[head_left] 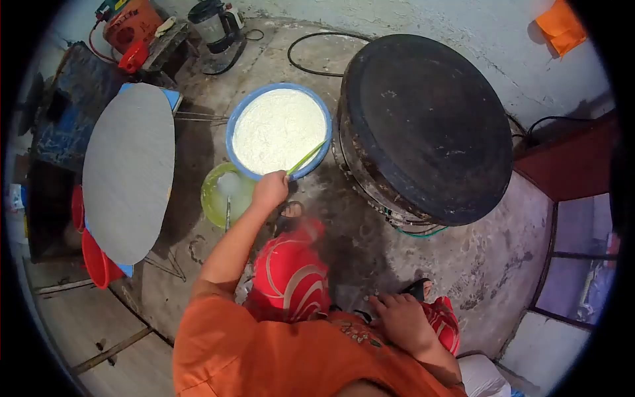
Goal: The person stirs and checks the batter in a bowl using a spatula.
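Note:
My left hand (270, 190) is closed around the near end of a thin light-green utensil (306, 159), whose far end reaches over the rim of a blue basin (233, 151). Pale cream batter (281, 129) fills that basin, and the utensil's exact kind is unclear. Close by my left forearm sits a yellow-green bowl (213, 202) of cloudy liquid with a metal handle (228, 210) sticking out. My right hand (400, 319) rests on my right leg, fingers spread, holding nothing.
A large round black griddle (430, 126) stands right of the basin. On the left, a grey oval-looking board (129, 172) lies over a stand, with a red bucket (98, 261) beneath. A blender-like appliance (215, 36) and an orange-red container (132, 28) stand at the back.

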`<state>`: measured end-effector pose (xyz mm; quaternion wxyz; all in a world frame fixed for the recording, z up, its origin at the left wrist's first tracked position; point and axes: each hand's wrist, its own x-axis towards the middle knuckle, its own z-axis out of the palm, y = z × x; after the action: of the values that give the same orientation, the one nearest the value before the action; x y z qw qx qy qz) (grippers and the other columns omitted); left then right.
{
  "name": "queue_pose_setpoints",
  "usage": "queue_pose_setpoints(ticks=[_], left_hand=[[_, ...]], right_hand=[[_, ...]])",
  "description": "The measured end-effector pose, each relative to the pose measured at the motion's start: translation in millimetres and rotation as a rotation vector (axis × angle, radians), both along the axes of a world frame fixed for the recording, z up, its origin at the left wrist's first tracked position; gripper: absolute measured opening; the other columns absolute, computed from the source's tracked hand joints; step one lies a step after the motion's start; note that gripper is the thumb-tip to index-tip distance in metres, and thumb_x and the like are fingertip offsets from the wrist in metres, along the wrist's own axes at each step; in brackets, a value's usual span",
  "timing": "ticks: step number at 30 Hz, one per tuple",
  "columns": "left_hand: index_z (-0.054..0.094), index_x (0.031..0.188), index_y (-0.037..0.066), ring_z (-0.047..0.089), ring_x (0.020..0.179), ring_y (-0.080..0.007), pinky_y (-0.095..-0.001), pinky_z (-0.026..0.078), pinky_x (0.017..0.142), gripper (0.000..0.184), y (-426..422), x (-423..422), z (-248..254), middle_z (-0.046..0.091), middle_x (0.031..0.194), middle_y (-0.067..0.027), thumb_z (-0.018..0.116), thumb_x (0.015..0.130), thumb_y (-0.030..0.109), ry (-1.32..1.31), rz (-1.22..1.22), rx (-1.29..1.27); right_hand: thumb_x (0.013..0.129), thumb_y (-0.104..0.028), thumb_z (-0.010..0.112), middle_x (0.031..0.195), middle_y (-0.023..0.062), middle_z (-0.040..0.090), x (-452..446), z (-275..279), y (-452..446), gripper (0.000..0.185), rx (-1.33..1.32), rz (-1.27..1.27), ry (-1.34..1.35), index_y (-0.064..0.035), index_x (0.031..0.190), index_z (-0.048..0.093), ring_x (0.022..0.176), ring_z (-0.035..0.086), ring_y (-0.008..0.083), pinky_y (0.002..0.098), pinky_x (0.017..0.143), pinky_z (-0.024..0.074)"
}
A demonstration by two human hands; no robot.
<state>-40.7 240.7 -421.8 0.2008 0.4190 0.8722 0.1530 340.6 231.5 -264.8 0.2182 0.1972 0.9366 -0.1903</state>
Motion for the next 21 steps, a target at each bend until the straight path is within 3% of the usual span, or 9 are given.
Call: queue_pose_setpoints(ticks=[17,19,21], left_hand=[[0.066,0.084,0.001,0.06,0.082,-0.0397,-0.0463,0.047,0.076,0.026,70.7,-25.6,-42.0,0.063,0.083,-0.0238,0.051,0.085,0.023,-0.088,0.062,0.101],[0.066,0.089,-0.001,0.059,0.082,-0.0408,-0.0445,0.046,0.076,0.028,79.7,-29.9,-45.8,0.062,0.084,-0.0246,0.051,0.085,0.023,-0.095,0.075,0.13],[0.066,0.083,-0.001,0.06,0.083,-0.0405,-0.0462,0.047,0.077,0.026,88.1,-32.2,-50.5,0.062,0.083,-0.0251,0.052,0.084,0.021,-0.102,0.116,0.137]], right_hand=[[0.073,-0.035,0.063,0.1,0.0089,0.06,-2.3,0.1,4.7,0.046,0.045,0.014,0.087,-0.0091,0.11,0.055,0.087,0.06,0.024,0.0348,0.078,0.0454],[0.073,-0.035,0.063,0.098,0.0085,0.06,-5.8,-0.5,6.7,0.046,0.051,0.021,0.113,-0.0092,0.11,0.055,0.087,0.06,0.0243,0.0352,0.077,0.0455],[0.074,-0.035,0.062,0.098,0.0081,0.06,-9.8,4.5,9.4,0.044,0.004,0.0,0.062,-0.0087,0.109,0.056,0.087,0.059,0.025,0.036,0.078,0.0453]])
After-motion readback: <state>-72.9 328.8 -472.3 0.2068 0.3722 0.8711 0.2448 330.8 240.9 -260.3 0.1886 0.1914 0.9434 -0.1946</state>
